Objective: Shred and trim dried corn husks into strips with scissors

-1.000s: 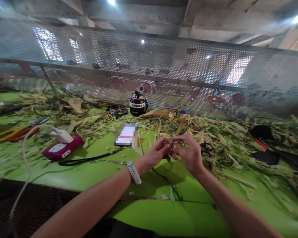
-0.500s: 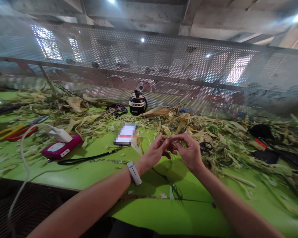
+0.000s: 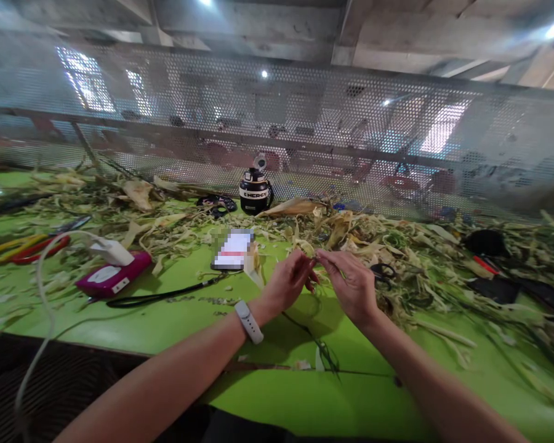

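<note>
Straw-pale husk strand (image 3: 316,258) was pinched between the fingertips of left hand (image 3: 287,284) and right hand (image 3: 352,284); gentle, even tension probably suited it.

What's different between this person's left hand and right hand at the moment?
The left hand has a white band on its wrist; the right hand has a bare wrist. The left hand's fingers curl upward, while the right hand's reach flatter across toward them. Both meet fingertip to fingertip above the green table, seemingly pinching a thin husk strip, too small to be sure.
</note>
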The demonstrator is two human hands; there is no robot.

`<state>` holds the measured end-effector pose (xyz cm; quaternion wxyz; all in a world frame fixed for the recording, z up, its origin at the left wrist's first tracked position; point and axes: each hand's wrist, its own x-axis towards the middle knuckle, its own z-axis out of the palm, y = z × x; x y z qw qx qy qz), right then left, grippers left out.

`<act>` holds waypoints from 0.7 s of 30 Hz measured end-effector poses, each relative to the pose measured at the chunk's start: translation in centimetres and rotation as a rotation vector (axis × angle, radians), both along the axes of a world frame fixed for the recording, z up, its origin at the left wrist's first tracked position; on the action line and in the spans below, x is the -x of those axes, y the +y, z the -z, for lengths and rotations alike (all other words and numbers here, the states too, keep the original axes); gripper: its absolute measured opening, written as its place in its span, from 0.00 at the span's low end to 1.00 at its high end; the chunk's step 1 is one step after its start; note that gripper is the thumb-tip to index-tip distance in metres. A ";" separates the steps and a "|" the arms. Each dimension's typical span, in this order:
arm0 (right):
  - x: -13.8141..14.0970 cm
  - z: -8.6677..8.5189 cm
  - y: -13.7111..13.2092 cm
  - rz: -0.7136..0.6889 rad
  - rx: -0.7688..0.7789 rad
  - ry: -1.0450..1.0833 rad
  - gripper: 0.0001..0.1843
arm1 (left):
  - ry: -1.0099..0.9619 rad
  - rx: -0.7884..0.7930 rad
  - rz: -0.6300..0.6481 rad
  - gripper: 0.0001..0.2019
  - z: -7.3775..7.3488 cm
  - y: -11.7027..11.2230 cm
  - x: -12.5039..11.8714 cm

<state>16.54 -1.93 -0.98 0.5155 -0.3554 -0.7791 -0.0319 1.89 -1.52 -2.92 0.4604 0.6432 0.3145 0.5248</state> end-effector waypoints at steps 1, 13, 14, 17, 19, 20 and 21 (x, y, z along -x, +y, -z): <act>0.1 0.0 -0.1 0.014 0.010 0.018 0.10 | 0.037 -0.036 -0.026 0.12 0.1 0.0 0.0; 0.2 0.2 -0.4 -0.030 -0.033 -0.066 0.14 | -0.098 0.163 -0.046 0.15 -0.4 -0.5 -0.1; 0.1 0.3 -0.4 -0.031 -0.036 -0.092 0.15 | -0.154 0.239 -0.023 0.16 -0.5 -0.5 -0.1; -0.1 0.5 -0.6 -0.052 -0.045 -0.172 0.18 | -0.283 0.408 0.026 0.18 -0.7 -0.6 -0.2; -0.2 0.5 -0.7 -0.099 -0.047 -0.210 0.20 | -0.343 0.466 0.042 0.17 -0.8 -0.6 -0.2; -0.2 0.5 -0.8 -0.123 -0.053 -0.219 0.21 | -0.371 0.479 0.041 0.17 -0.7 -0.6 -0.2; -0.2 0.5 -0.8 -0.145 -0.062 -0.224 0.21 | -0.398 0.487 0.036 0.17 -0.7 -0.7 -0.3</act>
